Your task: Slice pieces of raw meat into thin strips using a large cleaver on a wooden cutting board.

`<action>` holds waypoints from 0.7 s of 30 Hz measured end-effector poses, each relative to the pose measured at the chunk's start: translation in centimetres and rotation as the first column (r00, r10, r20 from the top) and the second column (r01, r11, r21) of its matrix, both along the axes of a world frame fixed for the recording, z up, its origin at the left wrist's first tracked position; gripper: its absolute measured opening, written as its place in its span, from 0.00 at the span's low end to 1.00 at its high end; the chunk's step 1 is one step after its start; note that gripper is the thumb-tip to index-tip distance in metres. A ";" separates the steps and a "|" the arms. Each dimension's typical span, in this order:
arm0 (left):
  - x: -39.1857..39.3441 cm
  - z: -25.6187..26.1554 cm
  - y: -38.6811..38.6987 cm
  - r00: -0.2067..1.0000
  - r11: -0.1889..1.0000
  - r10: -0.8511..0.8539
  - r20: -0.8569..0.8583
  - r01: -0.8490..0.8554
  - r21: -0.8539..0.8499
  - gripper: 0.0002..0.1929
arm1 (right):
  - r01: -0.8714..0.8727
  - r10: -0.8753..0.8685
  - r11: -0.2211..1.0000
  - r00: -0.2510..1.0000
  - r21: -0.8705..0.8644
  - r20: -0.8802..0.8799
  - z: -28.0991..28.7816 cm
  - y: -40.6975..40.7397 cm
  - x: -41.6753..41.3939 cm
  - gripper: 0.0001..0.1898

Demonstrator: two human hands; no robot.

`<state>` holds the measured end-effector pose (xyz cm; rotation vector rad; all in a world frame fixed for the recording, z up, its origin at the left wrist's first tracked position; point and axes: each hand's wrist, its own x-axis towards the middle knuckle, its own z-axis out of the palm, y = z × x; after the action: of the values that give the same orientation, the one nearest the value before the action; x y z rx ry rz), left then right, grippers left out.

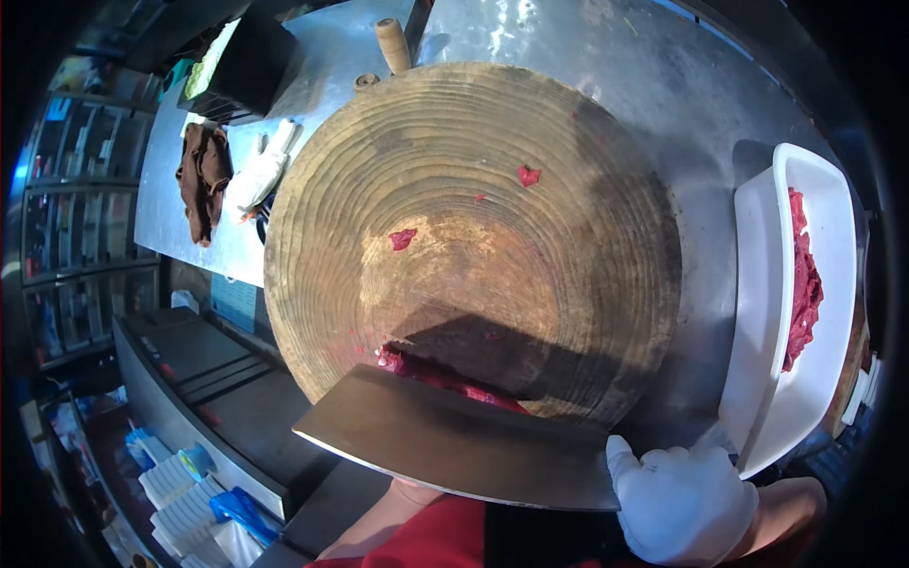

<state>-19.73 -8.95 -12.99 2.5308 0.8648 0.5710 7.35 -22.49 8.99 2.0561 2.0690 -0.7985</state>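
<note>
My right hand, in a white glove, is closed around the handle end of a broad meat cleaver at the near edge of a round wooden chopping block. The blade lies across the view and partly covers a strip of raw red meat on the block. Of my left arm only the forearm shows below the blade; the left hand is hidden behind the cleaver. Small meat scraps lie on the block, one more farther back.
A white plastic tub with raw meat stands at the right. Left of the block lie a brown cloth and white gloves. A black container and a wooden handle are farther back.
</note>
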 end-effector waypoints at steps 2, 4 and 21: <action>0.2 0.1 0.2 1.000 1.000 -0.003 0.005 0.002 0.026 0.21 | 0.027 -0.027 1.000 0.999 -0.009 -0.045 -0.2 0.4 -0.1 0.19; 0.7 0.6 0.3 1.000 0.999 -0.004 0.002 0.004 0.053 0.20 | 0.052 -0.053 0.998 0.994 -0.018 -0.096 -0.3 1.2 0.0 0.18; 4.4 4.2 1.1 0.998 0.962 0.012 0.060 -0.028 0.273 0.16 | 0.173 -0.199 0.979 0.934 -0.112 -0.296 -1.9 4.6 -0.5 0.07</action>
<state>-15.32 -7.81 -8.83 2.7376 0.8410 0.8177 6.83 -17.87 7.09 2.2257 1.9559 -1.2871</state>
